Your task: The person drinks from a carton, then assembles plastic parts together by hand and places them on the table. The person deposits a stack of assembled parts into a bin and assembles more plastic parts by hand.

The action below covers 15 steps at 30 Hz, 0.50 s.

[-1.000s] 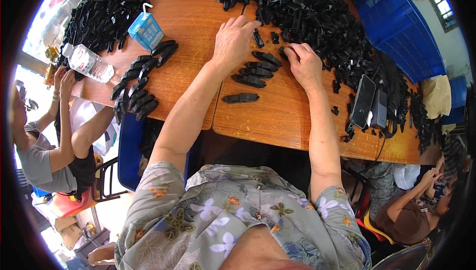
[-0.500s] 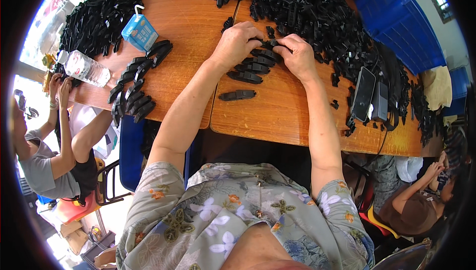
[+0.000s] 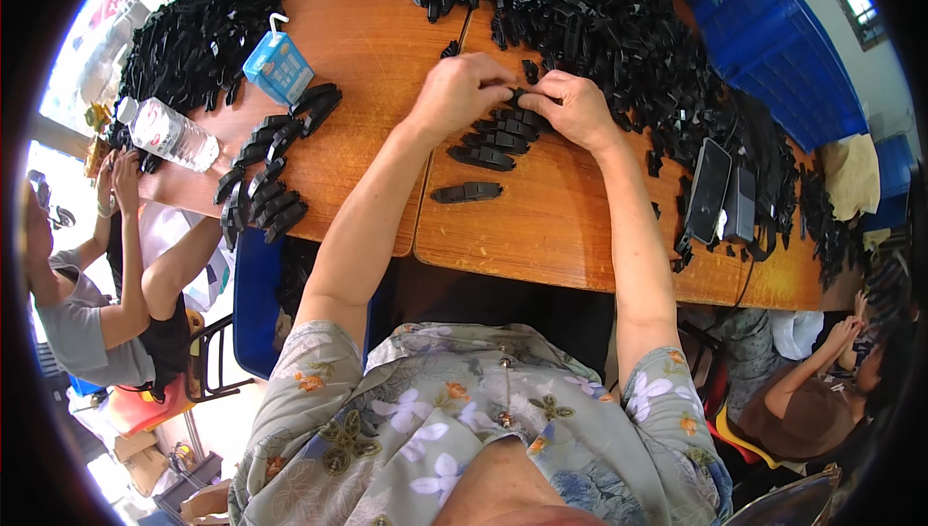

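My left hand (image 3: 460, 96) and my right hand (image 3: 572, 112) meet over the table, both closed. Pinched between their fingertips is a small black plastic part (image 3: 516, 98), mostly hidden by the fingers. Just below it, several curved black plastic pieces (image 3: 489, 157) lie in a stacked row on the wood. One more such piece (image 3: 467, 192) rests apart, nearer to me. Beyond my fingers, a small loose black part (image 3: 530, 70) lies close to the big heap.
A large heap of black parts (image 3: 570, 14) covers the far side; another heap (image 3: 203, 38) is at left. Rows of black pieces (image 3: 261, 188), a drink carton (image 3: 277, 67) and a bottle (image 3: 172, 134) stand left. A phone (image 3: 709, 189) lies right. Other people sit at both sides.
My fingertips have come closer together and slightly nearer to me, still on the black part. The view has shifted a little.
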Each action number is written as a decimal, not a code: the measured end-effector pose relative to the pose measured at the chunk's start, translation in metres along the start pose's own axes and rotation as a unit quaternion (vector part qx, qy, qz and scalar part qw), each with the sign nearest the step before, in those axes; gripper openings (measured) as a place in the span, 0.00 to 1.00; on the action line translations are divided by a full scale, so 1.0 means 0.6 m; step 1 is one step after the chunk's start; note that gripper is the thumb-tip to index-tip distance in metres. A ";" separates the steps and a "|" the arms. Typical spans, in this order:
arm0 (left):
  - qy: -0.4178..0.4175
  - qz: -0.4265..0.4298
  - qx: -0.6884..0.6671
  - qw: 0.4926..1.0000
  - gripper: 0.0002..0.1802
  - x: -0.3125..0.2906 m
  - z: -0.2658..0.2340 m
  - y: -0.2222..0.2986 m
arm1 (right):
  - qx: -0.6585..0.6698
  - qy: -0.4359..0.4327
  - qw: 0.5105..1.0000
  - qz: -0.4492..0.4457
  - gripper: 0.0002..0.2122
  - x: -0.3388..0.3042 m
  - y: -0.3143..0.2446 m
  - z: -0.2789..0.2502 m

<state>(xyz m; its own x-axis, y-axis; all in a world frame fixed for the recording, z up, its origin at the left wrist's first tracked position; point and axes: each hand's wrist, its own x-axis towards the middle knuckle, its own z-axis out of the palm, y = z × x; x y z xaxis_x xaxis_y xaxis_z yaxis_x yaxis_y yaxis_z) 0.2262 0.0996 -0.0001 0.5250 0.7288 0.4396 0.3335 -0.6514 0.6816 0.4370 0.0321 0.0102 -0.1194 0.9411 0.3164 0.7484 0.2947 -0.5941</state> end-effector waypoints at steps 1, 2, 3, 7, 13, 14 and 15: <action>0.036 -0.023 -0.001 0.999 0.12 0.006 -0.010 -0.004 | -0.025 -0.027 0.999 0.004 0.14 0.005 -0.001 -0.012; 0.093 -0.065 0.004 0.993 0.12 0.009 -0.021 -0.008 | -0.057 0.003 0.998 0.006 0.13 0.014 0.000 -0.014; 0.177 -0.104 0.018 0.979 0.13 0.015 -0.030 -0.012 | -0.078 0.052 0.995 -0.016 0.12 0.023 -0.003 -0.014; 0.238 -0.228 0.162 0.930 0.17 0.014 -0.066 -0.041 | -0.252 0.008 0.968 -0.004 0.07 0.077 -0.040 0.002; 0.120 -0.154 0.163 0.967 0.18 -0.001 -0.027 -0.042 | -0.305 -0.122 0.944 0.029 0.07 0.096 -0.038 0.014; 0.103 -0.145 0.132 0.975 0.19 0.001 -0.023 -0.034 | -0.236 -0.036 0.971 -0.010 0.09 0.085 -0.027 0.020; 0.090 -0.120 0.143 0.978 0.21 0.000 -0.017 -0.026 | -0.164 0.050 0.984 -0.048 0.10 0.075 -0.016 0.022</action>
<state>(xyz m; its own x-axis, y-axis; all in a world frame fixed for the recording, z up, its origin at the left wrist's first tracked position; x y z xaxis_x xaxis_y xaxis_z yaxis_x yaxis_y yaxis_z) 0.2128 0.1120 -0.0049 0.2669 0.8763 0.4011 0.6491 -0.4711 0.5972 0.4159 0.0740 0.0204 -0.1478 0.8852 0.4412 0.9088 0.2976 -0.2926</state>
